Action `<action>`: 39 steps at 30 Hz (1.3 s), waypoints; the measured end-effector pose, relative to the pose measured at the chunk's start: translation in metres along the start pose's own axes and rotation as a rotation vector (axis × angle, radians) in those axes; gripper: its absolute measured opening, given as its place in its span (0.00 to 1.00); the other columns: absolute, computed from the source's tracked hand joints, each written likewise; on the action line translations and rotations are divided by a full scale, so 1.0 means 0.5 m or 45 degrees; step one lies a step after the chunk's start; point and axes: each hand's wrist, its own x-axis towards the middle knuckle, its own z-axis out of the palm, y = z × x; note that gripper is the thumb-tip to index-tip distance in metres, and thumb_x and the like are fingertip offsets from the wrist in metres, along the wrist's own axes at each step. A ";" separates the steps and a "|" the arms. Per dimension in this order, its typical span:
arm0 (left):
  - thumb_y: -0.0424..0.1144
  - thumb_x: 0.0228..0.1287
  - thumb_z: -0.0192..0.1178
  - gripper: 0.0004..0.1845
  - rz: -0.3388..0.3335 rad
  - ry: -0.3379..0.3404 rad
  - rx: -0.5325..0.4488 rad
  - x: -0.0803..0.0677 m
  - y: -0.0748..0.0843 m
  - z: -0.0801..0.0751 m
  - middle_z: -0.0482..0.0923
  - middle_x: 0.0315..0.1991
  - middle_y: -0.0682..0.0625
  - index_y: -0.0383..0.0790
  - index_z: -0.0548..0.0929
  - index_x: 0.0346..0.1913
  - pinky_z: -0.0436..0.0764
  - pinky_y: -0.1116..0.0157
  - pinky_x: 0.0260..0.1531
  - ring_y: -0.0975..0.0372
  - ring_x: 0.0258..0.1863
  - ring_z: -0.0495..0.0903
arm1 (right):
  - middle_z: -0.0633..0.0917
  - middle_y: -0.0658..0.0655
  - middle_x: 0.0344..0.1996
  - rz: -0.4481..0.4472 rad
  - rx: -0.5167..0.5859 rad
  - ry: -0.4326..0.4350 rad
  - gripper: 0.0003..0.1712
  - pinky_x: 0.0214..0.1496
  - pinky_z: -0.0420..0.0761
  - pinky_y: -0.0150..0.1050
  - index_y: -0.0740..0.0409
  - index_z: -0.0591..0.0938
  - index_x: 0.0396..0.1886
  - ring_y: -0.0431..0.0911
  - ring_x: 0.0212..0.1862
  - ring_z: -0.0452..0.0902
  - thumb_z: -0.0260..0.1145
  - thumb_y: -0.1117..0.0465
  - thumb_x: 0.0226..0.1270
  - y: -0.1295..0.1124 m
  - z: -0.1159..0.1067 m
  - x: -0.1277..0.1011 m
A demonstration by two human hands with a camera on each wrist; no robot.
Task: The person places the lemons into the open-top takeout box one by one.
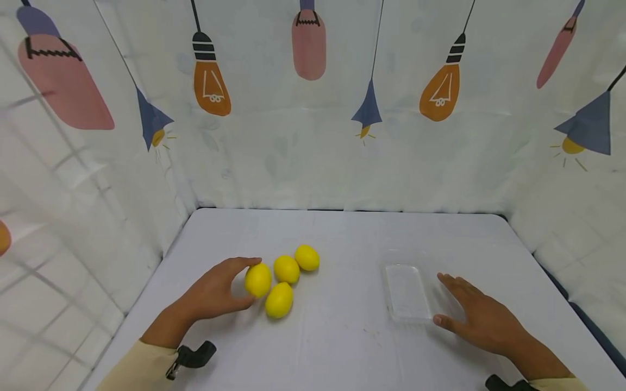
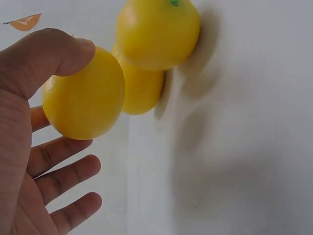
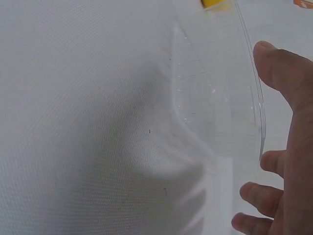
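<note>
Yellow lemons, four in a cluster, lie on the white tabletop (image 1: 342, 336) left of centre. Left hand (image 1: 215, 296) curls thumb and fingers (image 2: 58, 152) round the nearest lemon (image 1: 257, 279), gripping it. Right hand (image 1: 481, 317) rests flat, fingers spread and released, just beside the clear plastic tray (image 1: 407, 290) on the right.
</note>
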 end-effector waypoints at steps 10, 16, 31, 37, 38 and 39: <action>0.50 0.55 0.77 0.41 0.036 0.026 -0.001 0.024 0.018 0.008 0.73 0.69 0.57 0.49 0.74 0.73 0.72 0.46 0.66 0.54 0.69 0.72 | 0.69 0.66 0.73 0.000 -0.012 -0.001 0.54 0.52 0.76 0.70 0.49 0.63 0.80 0.68 0.71 0.63 0.64 0.26 0.63 0.000 -0.005 -0.005; 0.50 0.55 0.77 0.41 0.053 0.047 -0.048 0.036 0.042 0.009 0.73 0.70 0.57 0.49 0.74 0.73 0.72 0.46 0.66 0.54 0.69 0.72 | 0.69 0.64 0.74 -0.008 -0.013 0.011 0.53 0.51 0.76 0.70 0.49 0.63 0.80 0.67 0.72 0.64 0.64 0.26 0.64 0.002 -0.004 -0.007; 0.52 0.55 0.76 0.41 0.071 0.026 -0.061 0.070 0.093 0.021 0.74 0.68 0.59 0.52 0.75 0.72 0.73 0.47 0.65 0.55 0.67 0.73 | 0.70 0.64 0.73 -0.030 -0.012 0.043 0.53 0.51 0.77 0.69 0.50 0.64 0.80 0.66 0.71 0.65 0.66 0.27 0.63 -0.010 -0.007 -0.002; 0.53 0.53 0.77 0.40 0.074 0.029 -0.048 0.084 0.114 0.029 0.75 0.67 0.59 0.53 0.76 0.71 0.74 0.49 0.65 0.57 0.66 0.74 | 0.70 0.66 0.73 0.000 -0.028 0.005 0.56 0.51 0.77 0.69 0.51 0.63 0.80 0.67 0.70 0.66 0.63 0.24 0.61 -0.009 -0.002 -0.001; 0.53 0.53 0.77 0.40 0.071 0.028 -0.047 0.085 0.118 0.030 0.76 0.67 0.59 0.52 0.76 0.71 0.74 0.49 0.64 0.57 0.66 0.74 | 0.70 0.66 0.73 0.002 -0.028 0.003 0.56 0.52 0.77 0.69 0.51 0.63 0.80 0.67 0.70 0.66 0.63 0.23 0.61 -0.009 -0.002 -0.001; 0.53 0.53 0.77 0.41 0.073 0.027 -0.048 0.087 0.123 0.032 0.76 0.67 0.58 0.52 0.76 0.71 0.74 0.48 0.64 0.56 0.66 0.74 | 0.70 0.66 0.72 0.004 -0.031 0.003 0.57 0.52 0.77 0.69 0.52 0.63 0.80 0.67 0.70 0.66 0.63 0.23 0.61 -0.009 -0.002 -0.001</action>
